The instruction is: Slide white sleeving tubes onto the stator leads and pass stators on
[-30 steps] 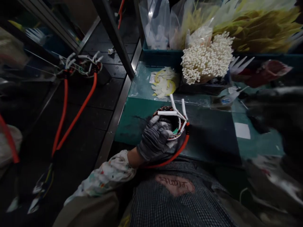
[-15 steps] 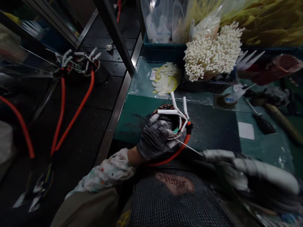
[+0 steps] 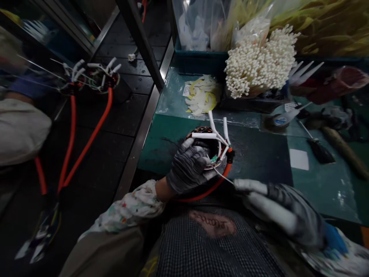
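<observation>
Toward the near side of a green surface (image 3: 157,140), our left hand (image 3: 188,168) clamped the wire-wound ring (image 3: 205,129) and our right hand (image 3: 273,204) pinched a taut white cord (image 3: 223,176), which we judged could snap or slip if pulled too hard.

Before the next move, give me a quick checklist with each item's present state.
1. Left hand gripping the coil: ok, fingers curled over its near-left side.
2. Right hand on the cord: ok, its end of the cord is at the fingertips.
3. Cord free of slack: ok, it looks straight between coil and right hand.
4. Cord clear of the orange cable: not ok, their lines cross.
5. Cord's path inside the coil: cannot tell, hidden.
</observation>
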### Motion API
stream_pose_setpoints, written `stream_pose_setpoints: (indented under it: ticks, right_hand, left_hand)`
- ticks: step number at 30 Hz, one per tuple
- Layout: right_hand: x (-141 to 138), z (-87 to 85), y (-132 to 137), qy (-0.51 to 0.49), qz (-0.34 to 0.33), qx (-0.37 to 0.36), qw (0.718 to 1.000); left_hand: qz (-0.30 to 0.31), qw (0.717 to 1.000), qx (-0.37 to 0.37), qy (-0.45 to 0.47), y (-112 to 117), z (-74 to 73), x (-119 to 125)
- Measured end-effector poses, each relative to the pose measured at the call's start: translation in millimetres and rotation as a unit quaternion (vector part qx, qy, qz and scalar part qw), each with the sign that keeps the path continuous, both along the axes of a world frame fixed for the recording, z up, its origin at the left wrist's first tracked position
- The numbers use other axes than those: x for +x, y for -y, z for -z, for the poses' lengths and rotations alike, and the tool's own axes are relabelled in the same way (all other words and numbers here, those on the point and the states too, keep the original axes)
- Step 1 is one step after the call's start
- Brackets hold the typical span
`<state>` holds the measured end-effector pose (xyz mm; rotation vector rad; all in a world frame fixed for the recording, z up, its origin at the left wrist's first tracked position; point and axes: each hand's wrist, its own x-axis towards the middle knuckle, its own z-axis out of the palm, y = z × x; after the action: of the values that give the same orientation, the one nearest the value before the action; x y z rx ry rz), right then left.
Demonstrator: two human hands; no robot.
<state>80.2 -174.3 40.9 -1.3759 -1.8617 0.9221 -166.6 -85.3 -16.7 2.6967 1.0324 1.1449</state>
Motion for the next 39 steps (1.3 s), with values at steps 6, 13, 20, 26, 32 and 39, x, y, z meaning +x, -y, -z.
stream_pose_setpoints:
  ticks: [6, 13, 20, 26, 32, 39]
  right_hand:
    - [-22.7, 27.1, -55.8, 0.174, -0.001, 0.131, 0.976]
    - [-37.7, 7.9, -87.6, 0.110, -0.033, 0.048, 0.992]
    - [-28.5, -5.7, -85.4, -0.139, -0.065, -0.122, 0.981]
    - [-23.1, 0.9, -81.9, -0.120, -0.014, -0.072, 0.990]
    - [-23.1, 7.9, -78.9, -0.110, -0.042, -0.019, 0.993]
    - [-13.9, 27.4, -71.6, 0.018, -0.167, 0.160, 0.973]
  left_hand:
    - [0.054, 0.998, -0.025, 0.032, -2.4, 2.4, -1.7]
    - [0.063, 0.995, -0.061, 0.057, -2.4, 1.9, -1.7]
    - [0.045, 0.997, -0.048, 0.037, -3.5, 7.6, -1.6]
    - [0.055, 0.997, -0.033, 0.049, -4.9, 4.4, -2.7]
    - [0.054, 0.997, -0.034, 0.045, -4.2, 3.7, -3.4]
    - [0.069, 0.994, -0.077, 0.031, -3.1, 3.2, -4.8]
